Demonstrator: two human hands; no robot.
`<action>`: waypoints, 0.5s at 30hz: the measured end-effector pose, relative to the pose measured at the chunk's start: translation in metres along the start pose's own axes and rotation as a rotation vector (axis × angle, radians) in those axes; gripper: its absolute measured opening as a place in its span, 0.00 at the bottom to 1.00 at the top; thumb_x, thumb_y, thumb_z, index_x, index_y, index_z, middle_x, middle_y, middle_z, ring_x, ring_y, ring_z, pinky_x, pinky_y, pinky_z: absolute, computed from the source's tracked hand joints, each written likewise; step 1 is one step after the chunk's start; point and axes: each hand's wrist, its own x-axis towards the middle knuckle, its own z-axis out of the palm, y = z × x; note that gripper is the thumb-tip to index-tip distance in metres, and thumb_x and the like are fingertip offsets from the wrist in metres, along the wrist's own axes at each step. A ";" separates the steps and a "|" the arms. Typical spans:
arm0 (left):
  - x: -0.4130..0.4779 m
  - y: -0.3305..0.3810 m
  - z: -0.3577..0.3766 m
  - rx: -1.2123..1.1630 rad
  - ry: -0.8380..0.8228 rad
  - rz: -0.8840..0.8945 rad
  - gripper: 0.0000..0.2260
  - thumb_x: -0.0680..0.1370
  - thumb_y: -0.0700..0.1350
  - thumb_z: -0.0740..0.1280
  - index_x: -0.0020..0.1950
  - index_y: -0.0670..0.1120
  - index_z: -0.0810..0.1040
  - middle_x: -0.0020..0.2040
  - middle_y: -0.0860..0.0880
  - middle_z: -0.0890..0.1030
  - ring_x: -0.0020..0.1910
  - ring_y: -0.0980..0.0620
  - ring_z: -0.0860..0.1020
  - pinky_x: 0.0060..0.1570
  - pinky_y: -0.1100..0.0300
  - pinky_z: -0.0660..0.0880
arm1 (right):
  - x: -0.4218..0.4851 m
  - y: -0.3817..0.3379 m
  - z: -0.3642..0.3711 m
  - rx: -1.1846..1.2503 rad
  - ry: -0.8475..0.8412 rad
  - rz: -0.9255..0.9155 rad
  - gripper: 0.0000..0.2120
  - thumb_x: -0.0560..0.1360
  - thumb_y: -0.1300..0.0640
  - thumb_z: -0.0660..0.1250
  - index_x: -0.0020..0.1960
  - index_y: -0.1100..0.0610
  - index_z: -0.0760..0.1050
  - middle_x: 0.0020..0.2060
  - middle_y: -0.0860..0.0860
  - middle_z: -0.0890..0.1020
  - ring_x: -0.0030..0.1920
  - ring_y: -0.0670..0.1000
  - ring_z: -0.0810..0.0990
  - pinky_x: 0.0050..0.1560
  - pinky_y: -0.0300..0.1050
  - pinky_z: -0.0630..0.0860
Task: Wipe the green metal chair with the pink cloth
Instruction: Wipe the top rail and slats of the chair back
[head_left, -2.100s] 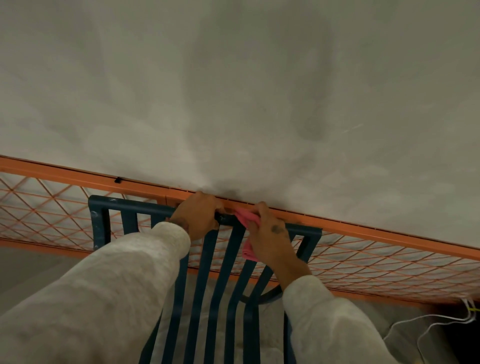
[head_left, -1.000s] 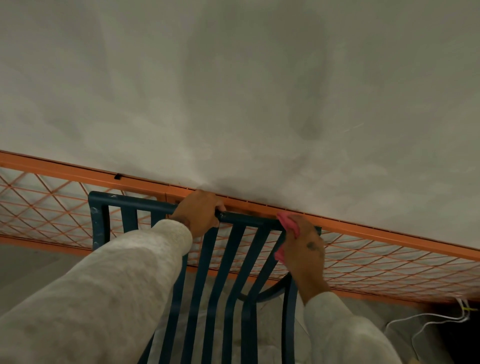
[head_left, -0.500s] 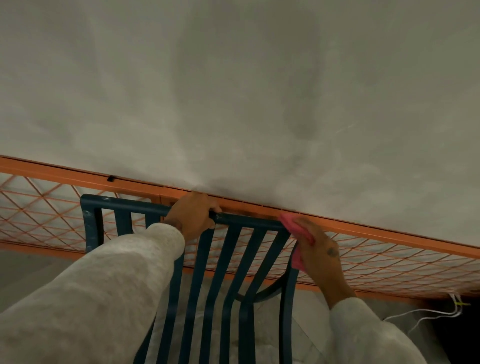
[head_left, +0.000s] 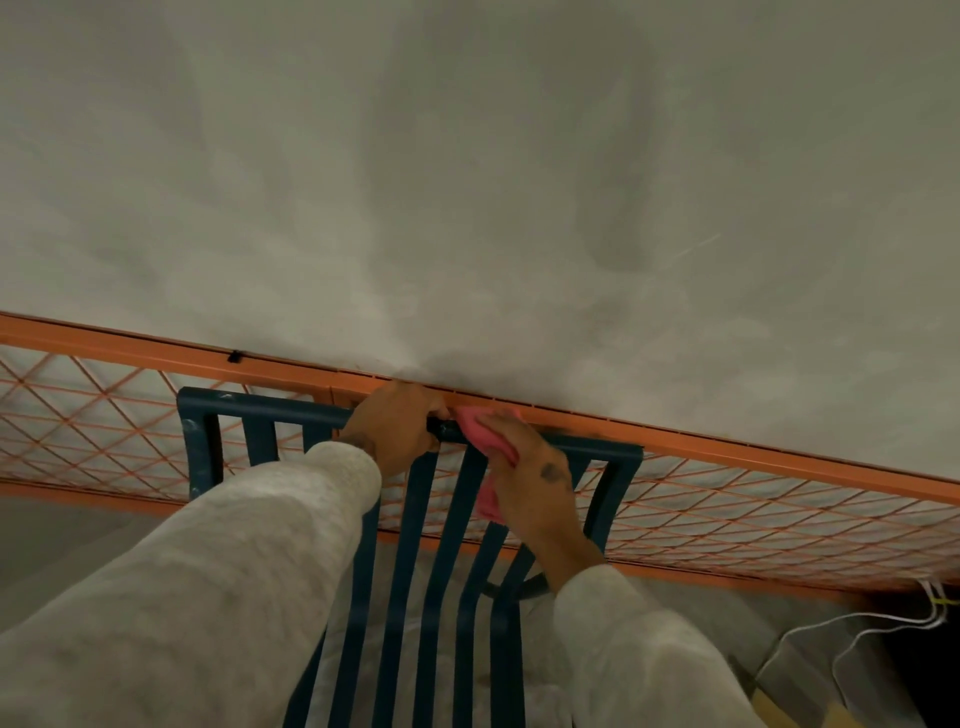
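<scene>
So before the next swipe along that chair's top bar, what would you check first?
1. Pink cloth gripped by right hand: ok.
2. Cloth touching the dark green metal chair top rail: ok.
3. Left hand steadying the rail: ok.
4. Rail to the right of the cloth free of things in the way: ok.
5. Room between the rail and the orange mesh fence behind: cannot tell.
6. Dirt left on the rail: cannot tell.
</scene>
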 end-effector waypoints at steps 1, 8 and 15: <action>0.000 0.000 -0.001 0.002 -0.013 0.005 0.11 0.74 0.41 0.72 0.55 0.50 0.83 0.51 0.51 0.84 0.48 0.51 0.81 0.50 0.57 0.78 | -0.002 0.004 -0.011 0.008 -0.027 -0.003 0.18 0.81 0.58 0.61 0.66 0.39 0.73 0.61 0.41 0.75 0.45 0.39 0.78 0.35 0.23 0.73; -0.010 -0.015 -0.031 0.097 -0.108 0.034 0.16 0.75 0.46 0.70 0.62 0.49 0.77 0.56 0.50 0.80 0.52 0.49 0.79 0.55 0.52 0.78 | -0.004 0.035 -0.070 -0.025 0.055 0.072 0.13 0.81 0.55 0.60 0.57 0.37 0.73 0.44 0.44 0.80 0.30 0.41 0.79 0.28 0.30 0.74; -0.019 -0.055 -0.060 0.140 -0.161 -0.032 0.12 0.74 0.46 0.72 0.58 0.50 0.82 0.53 0.52 0.83 0.49 0.52 0.81 0.57 0.52 0.78 | 0.027 0.016 -0.064 0.086 0.000 0.169 0.08 0.81 0.55 0.62 0.51 0.48 0.79 0.36 0.49 0.83 0.29 0.42 0.81 0.30 0.33 0.75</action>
